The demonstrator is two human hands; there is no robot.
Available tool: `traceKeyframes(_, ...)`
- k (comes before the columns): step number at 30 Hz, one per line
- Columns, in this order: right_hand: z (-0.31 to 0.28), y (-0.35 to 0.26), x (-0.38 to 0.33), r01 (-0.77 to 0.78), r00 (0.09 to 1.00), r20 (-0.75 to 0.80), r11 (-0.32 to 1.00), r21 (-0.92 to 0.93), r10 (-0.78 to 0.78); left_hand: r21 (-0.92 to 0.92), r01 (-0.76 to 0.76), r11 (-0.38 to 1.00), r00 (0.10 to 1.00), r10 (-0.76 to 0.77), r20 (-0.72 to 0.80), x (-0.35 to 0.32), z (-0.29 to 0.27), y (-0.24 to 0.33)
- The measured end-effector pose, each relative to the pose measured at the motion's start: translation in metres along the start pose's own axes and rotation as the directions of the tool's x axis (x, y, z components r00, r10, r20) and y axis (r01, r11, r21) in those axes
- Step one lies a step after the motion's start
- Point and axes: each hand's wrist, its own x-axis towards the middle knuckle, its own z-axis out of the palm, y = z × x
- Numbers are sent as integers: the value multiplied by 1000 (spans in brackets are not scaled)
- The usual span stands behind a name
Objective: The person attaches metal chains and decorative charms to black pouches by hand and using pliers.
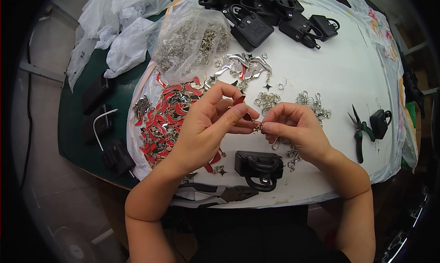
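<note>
Red, pointed charm (239, 100) sits between left fingers (231, 117); right fingers (275, 128) pinch small metal links (258, 127).

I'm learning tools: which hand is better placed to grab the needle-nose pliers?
Probably the right hand, nearer the needle-nose pliers though pinching metal hardware. The left hand, holding a red charm, is farther.

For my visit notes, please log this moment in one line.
left hand: pinches glossy red charm; right hand: pinches small metal fitting; nearby: boxy black handbag
</note>
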Motion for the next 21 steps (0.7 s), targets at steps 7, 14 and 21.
traceKeyframes(7, -2, 4, -4, 148, 989, -40, 979, 138, -144, -151, 64, 986, 998, -61, 27, 3, -4, 5)
traceKeyframes(14, -7, 7, -4, 369, 926, 39, 923, 106, -375, -132, 169, 977, 984, -160, 76, 4, -9, 8)
traceKeyframes(21, -15, -11, -8, 321, 909, 217, 931, 175, -355, 502, 43, 864, 991, -99, 85, -28, 1, 52)
